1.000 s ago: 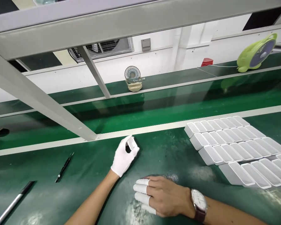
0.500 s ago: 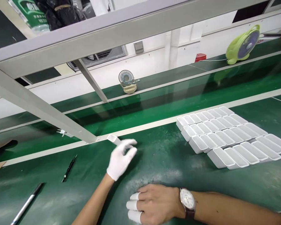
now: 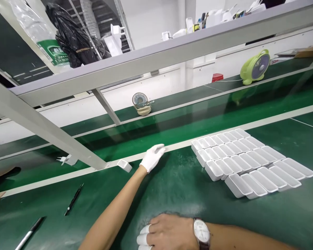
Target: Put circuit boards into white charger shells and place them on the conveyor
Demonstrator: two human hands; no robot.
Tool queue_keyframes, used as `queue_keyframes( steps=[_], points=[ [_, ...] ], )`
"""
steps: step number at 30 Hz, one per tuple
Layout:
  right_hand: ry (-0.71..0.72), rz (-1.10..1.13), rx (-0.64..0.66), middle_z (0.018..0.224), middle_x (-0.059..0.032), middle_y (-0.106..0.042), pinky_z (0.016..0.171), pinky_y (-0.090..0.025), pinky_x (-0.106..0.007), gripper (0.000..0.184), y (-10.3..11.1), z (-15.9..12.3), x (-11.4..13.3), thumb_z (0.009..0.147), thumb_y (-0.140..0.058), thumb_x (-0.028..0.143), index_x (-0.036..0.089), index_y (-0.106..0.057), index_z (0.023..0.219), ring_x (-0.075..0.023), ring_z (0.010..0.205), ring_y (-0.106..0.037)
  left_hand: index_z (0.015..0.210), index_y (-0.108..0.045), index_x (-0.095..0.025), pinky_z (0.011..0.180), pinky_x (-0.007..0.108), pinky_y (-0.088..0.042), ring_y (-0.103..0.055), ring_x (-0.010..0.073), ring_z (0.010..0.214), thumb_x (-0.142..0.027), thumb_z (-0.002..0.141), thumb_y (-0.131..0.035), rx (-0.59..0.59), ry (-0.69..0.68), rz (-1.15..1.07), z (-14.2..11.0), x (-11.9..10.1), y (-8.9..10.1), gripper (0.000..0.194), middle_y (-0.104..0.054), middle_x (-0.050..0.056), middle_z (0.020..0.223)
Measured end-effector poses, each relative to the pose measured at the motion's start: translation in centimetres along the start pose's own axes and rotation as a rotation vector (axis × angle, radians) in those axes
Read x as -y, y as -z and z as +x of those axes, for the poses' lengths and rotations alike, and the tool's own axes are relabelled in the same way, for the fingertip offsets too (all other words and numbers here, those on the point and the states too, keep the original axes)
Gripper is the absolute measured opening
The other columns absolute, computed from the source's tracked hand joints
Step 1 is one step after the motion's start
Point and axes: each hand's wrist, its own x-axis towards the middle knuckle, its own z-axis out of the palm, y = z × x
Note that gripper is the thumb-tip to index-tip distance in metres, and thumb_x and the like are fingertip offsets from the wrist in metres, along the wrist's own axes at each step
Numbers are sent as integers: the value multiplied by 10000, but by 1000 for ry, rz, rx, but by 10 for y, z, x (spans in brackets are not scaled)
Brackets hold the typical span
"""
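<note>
While the right hand [image 3: 172, 232] rests palm-down, its grip unclear, the gloved left hand [image 3: 153, 159] is nearer, thumb and fingers slightly parted. Just right of the metal post [image 3: 57, 134], between it and that left hand, sits one white open-topped box [image 3: 124, 165].

Room left of white containers [image 3: 241, 158]

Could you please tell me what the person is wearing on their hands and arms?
The left hand wears a plain white glove reaching the wrist. The right hand has white finger covers on several fingers, plus a wristwatch with a round, pale dial and a dark reddish-brown strap. No sleeves show on the visible forearms.
</note>
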Motion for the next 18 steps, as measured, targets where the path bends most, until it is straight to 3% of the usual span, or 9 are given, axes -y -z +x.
queue_keyframes(
  steps=[2, 4, 5, 6, 8, 11, 15, 18],
  points=[
    [7, 17, 6, 1065, 2, -660, 737, -436, -285, 217, 3, -1, -2, 1027, -467, 335, 193, -607, 1114, -143, 846, -563, 1247, -642, -119, 896, 402, -602, -733, 261, 1039, -346, 984, -519, 124, -21, -48, -7, 6, -9, 370, -716, 182, 1204],
    [11, 21, 11, 1069, 1, -661, 736, -434, -287, 222, 4, -1, -3, 1025, -469, 341, 193, -611, 1111, -144, 837, -562, 1248, -644, -135, 879, 421, -608, -735, 273, 1027, -400, 982, -521, 357, -88, -25, -20, 13, -20, 395, -708, 185, 1214],
    [10, 18, 8, 1065, 2, -662, 734, -433, -287, 223, 3, -1, -3, 1026, -467, 341, 194, -612, 1111, -144, 829, -562, 1233, -657, -157, 908, 432, -596, -713, 283, 1081, -410, 951, -575, 362, -134, 73, -25, 16, -24, 387, -683, 176, 1264],
    [8, 14, 1, 1062, 3, -663, 734, -433, -286, 227, 1, -1, -3, 1029, -462, 344, 196, -612, 1114, -143, 822, -562, 1227, -663, -179, 969, 461, -565, -661, 303, 1179, -400, 914, -634, 307, -174, 187, -29, 18, -27, 385, -636, 168, 1341],
    [8, 8, -19, 1059, 10, -665, 738, -432, -278, 226, -6, -1, -3, 1037, -453, 342, 203, -612, 1117, -139, 829, -565, 1245, -647, -215, 1105, 533, -446, -483, 340, 1377, -328, 850, -709, 57, -233, 426, -32, 17, -28, 415, -517, 140, 1478],
    [12, 8, -14, 1021, 27, -669, 721, -431, -263, 188, -14, -1, -6, 1033, -475, 316, 215, -622, 1093, -130, 815, -568, 1321, -570, -239, 1175, 583, -320, -311, 333, 1483, -258, 863, -667, -193, -323, 654, -35, 8, -16, 468, -451, 116, 1531],
    [31, 7, 19, 1066, 14, -677, 737, -439, -271, 191, -9, -2, -8, 1025, -485, 332, 218, -624, 1089, -131, 814, -584, 1283, -583, -230, 1170, 556, -326, -347, 343, 1459, -295, 861, -672, -446, -435, 871, -50, 12, 25, 436, -535, 133, 1443],
    [13, 4, 12, 1077, -6, -679, 747, -438, -276, 208, 1, -1, -5, 1023, -476, 340, 211, -611, 1114, -133, 854, -602, 1270, -588, -183, 1181, 566, -292, -344, 376, 1450, -359, 832, -700, -683, -288, 954, -63, 36, 66, 485, -536, 177, 1424]
  ],
)
